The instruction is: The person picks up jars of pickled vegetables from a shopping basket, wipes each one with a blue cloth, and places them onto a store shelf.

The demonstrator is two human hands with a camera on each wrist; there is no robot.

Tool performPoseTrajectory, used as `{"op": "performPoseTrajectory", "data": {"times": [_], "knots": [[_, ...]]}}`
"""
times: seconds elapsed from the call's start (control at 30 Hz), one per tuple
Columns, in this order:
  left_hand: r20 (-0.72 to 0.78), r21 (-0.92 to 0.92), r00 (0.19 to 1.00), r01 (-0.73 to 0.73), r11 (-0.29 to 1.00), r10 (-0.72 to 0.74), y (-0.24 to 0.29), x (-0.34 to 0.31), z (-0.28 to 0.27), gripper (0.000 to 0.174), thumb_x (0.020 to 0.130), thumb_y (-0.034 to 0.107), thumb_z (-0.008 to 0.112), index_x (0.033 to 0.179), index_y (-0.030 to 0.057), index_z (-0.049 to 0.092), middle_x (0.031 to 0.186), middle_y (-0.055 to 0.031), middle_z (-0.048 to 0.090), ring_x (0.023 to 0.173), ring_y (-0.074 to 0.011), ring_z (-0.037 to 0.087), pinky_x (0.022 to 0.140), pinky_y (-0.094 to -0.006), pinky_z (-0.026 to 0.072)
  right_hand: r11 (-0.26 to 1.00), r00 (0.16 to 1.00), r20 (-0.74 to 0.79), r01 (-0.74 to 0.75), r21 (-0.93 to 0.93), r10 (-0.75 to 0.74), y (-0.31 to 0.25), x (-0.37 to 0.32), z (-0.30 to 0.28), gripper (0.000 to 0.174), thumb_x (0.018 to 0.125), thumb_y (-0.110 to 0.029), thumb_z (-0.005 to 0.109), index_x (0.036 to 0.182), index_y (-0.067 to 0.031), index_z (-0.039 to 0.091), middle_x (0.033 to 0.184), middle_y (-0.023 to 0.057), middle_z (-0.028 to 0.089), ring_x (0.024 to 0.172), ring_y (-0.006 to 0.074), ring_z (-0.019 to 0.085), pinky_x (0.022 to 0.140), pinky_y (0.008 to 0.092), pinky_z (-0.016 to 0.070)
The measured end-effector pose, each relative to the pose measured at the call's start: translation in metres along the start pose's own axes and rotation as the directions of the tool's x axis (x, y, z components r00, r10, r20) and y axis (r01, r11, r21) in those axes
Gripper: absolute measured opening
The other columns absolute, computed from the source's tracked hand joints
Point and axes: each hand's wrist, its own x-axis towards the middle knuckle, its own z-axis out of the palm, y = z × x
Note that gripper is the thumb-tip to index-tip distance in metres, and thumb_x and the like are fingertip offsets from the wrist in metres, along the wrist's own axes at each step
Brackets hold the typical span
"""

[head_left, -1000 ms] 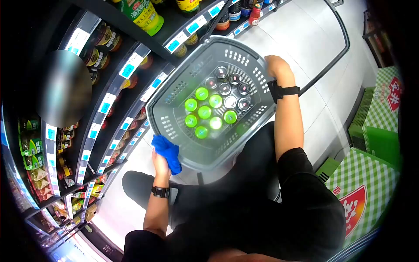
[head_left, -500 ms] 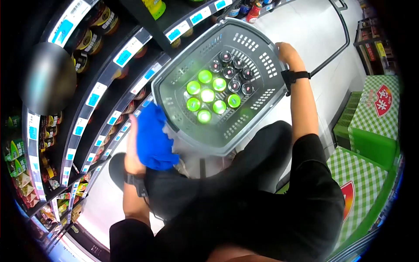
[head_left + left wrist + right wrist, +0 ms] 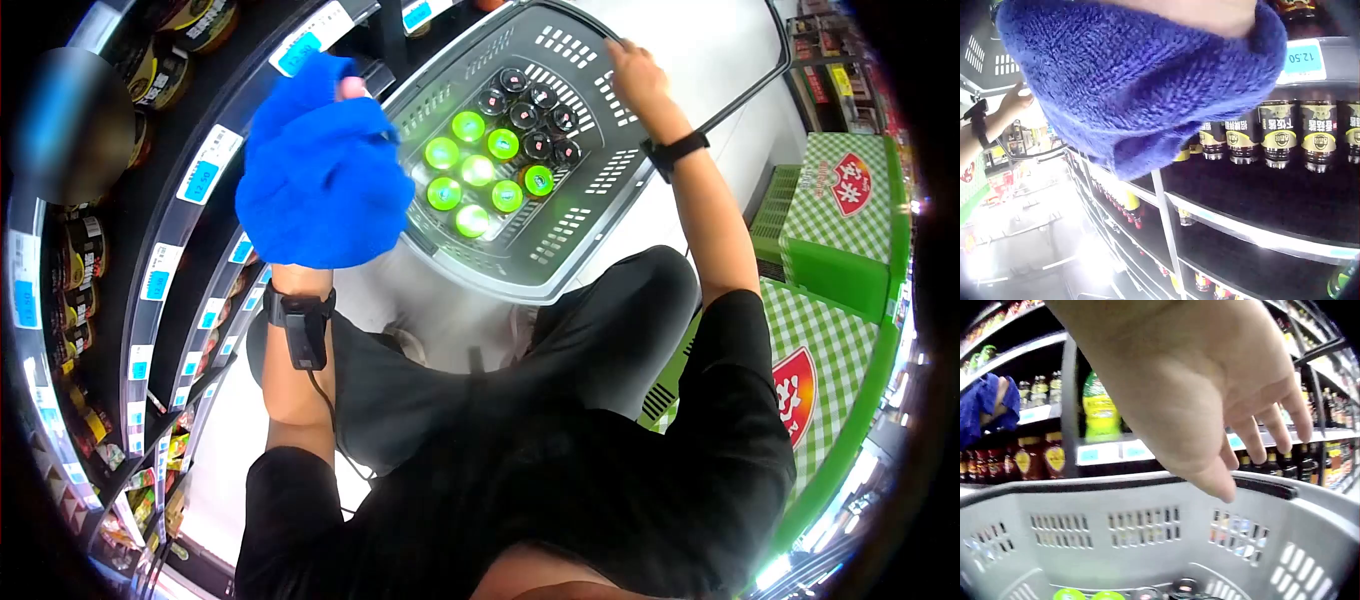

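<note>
A bunched blue cloth (image 3: 325, 165) covers most of my left hand (image 3: 350, 88), whose fingers grip it in front of the shelf edge. In the left wrist view, the fluffy cloth (image 3: 1141, 75) hangs beneath the hand, near a row of dark jars (image 3: 1277, 134). My right hand (image 3: 640, 85) is at the far right rim of a grey shopping basket (image 3: 540, 270). The right wrist view shows its fingers loosely extended above the rim, with the thumb overlapping it. Inside the basket stand green-lidded jars (image 3: 468, 126) and black-lidded jars (image 3: 523, 116).
Shelves with price tags (image 3: 208, 165) and jars curve along my left side. The basket's long handle (image 3: 745, 98) extends over the floor on the right. Green checkered boxes (image 3: 840, 255) stand at the right. My bent knees (image 3: 640, 310) are close to the basket.
My left hand has risen with the blue cloth from beside the basket to the shelf edge. The right hand stays at the basket rim. The view has shifted, and the basket appears higher.
</note>
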Motion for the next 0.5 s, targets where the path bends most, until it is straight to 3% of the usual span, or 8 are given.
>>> {"op": "performPoseTrajectory", "data": {"times": [0.07,0.1,0.17,0.27,0.3,0.33,0.4,0.5], "knots": [[0.048,0.006,0.999,0.008,1.000,-0.009,0.005,0.000,-0.006,0.047,0.102,0.034,0.036,0.131,0.0000,0.050,0.122,-0.0170,0.061,0.109,-0.0270,0.061,0.094,-0.0348,0.0500,0.970,0.968,0.192,0.120,0.210,-0.161,-0.027,-0.001,-0.032,0.027,0.087,-0.015,0.061,0.113,-0.0140,0.069,0.105,0.0139,0.071,0.094,0.0330,0.070,0.083,0.0427,0.0574],[0.070,0.019,0.997,0.020,1.000,-0.022,0.006,0.000,-0.009,0.046,0.102,0.033,0.035,0.130,-0.0008,0.050,0.123,-0.0176,0.061,0.109,-0.0272,0.061,0.095,-0.0346,0.0498,0.892,0.906,0.197,0.295,0.342,-0.376,-0.038,-0.003,-0.033,0.025,0.088,-0.017,0.060,0.109,-0.0106,0.070,0.099,0.0167,0.072,0.088,0.0330,0.070,0.082,0.0428,0.0562],[0.119,0.132,0.992,0.014,0.991,-0.030,0.012,0.001,-0.016,0.045,0.102,0.030,0.034,0.129,-0.0024,0.050,0.124,-0.0186,0.060,0.111,-0.0277,0.060,0.096,-0.0343,0.0493,0.649,0.795,0.193,0.301,0.698,-0.576,-0.088,-0.025,-0.067,0.025,0.089,-0.018,0.057,0.109,-0.0083,0.070,0.093,0.0192,0.071,0.087,0.0358,0.069,0.083,0.0441,0.0543],[0.228,0.427,0.971,-0.040,0.903,-0.065,0.021,0.011,-0.036,0.043,0.102,0.026,0.032,0.127,-0.0047,0.050,0.126,-0.0201,0.059,0.113,-0.0285,0.059,0.098,-0.0337,0.0485,0.741,0.480,0.566,0.404,0.537,-0.671,-0.145,-0.061,-0.058,0.034,0.084,-0.011,0.059,0.117,-0.0068,0.066,0.097,0.0186,0.071,0.093,0.0351,0.069,0.079,0.0416,0.0551],[0.297,0.237,0.952,0.006,0.971,-0.078,0.019,0.014,-0.045,0.043,0.103,0.025,0.032,0.126,-0.0054,0.050,0.127,-0.0206,0.059,0.114,-0.0287,0.059,0.099,-0.0335,0.0483,0.702,0.421,0.571,0.535,0.470,-0.704,-0.157,-0.078,-0.026,0.040,0.083,-0.011,0.059,0.123,-0.0101,0.063,0.099,0.0193,0.070,0.097,0.0348,0.068,0.080,0.0411,0.0560],[0.423,-0.408,0.902,0.277,0.870,-0.089,0.017,0.021,-0.058,0.043,0.102,0.024,0.032,0.128,-0.0051,0.050,0.123,-0.0205,0.059,0.111,-0.0290,0.059,0.098,-0.0336,0.0489,0.722,0.404,0.628,0.562,0.403,-0.665,-0.174,-0.090,-0.021,0.041,0.083,-0.011,0.058,0.124,-0.0121,0.062,0.109,0.0188,0.067,0.098,0.0346,0.069,0.080,0.0419,0.0569],[0.403,-0.394,0.914,0.131,0.910,0.043,0.027,0.013,-0.051,0.043,0.102,0.024,0.033,0.130,-0.0056,0.049,0.123,-0.0207,0.059,0.109,-0.0295,0.060,0.095,-0.0346,0.0504,0.623,0.431,0.469,0.665,0.412,-0.771,-0.192,-0.117,0.017,0.030,0.082,-0.012,0.062,0.112,-0.0147,0.064,0.102,0.0091,0.065,0.091,0.0312,0.069,0.069,0.0449,0.0570],[0.475,-0.561,0.866,0.160,0.812,0.157,0.027,0.008,-0.050,0.050,0.103,0.029,0.033,0.138,-0.0050,0.044,0.132,-0.0207,0.056,0.117,-0.0318,0.057,0.101,-0.0416,0.0466,0.232,0.273,-0.070,0.906,0.353,-0.959,-0.212,-0.129,0.088,0.027,0.084,-0.013,0.061,0.110,-0.0196,0.065,0.101,0.0040,0.060,0.094,0.0279,0.066,0.067,0.0415,0.0569]]}}
